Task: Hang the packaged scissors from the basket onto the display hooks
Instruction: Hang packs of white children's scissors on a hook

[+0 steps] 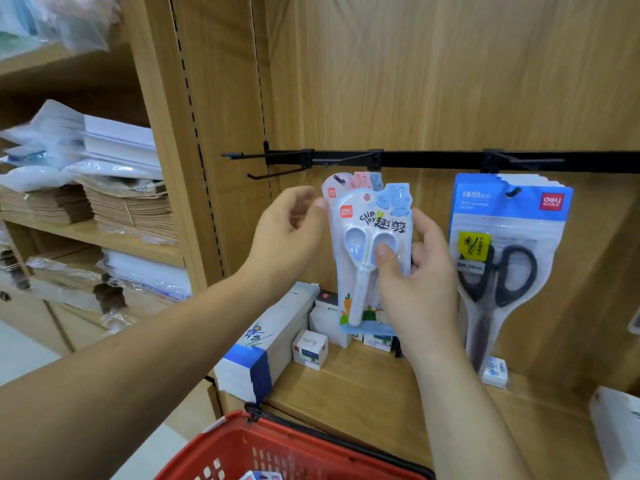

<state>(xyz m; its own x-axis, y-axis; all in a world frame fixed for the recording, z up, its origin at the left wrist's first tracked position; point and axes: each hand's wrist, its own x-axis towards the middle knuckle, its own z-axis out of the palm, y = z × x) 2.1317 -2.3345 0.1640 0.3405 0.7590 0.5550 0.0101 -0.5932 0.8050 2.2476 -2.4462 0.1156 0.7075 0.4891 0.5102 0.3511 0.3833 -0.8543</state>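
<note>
My right hand [415, 271] grips a pale blue pack of small scissors [363, 244], thumb on its front, fingers behind. The pack is held upright just in front of the middle hook [341, 180], where similar packs [363, 181] hang. My left hand [287, 233] is at the pack's upper left edge, fingertips touching it. A black rail [433, 159] carries the hooks. The leftmost hook [273, 173] is bare. Blue packs of black-handled scissors [509, 244] hang on the right hook. The red basket [287, 448] sits below at the frame's bottom.
Small white boxes [310, 349] and a long blue-and-white box [263, 348] stand on the wooden shelf [363, 393] beneath the hooks. Left shelves hold stacked paper and brown bags [128, 206]. Another white box [616, 431] sits at the lower right.
</note>
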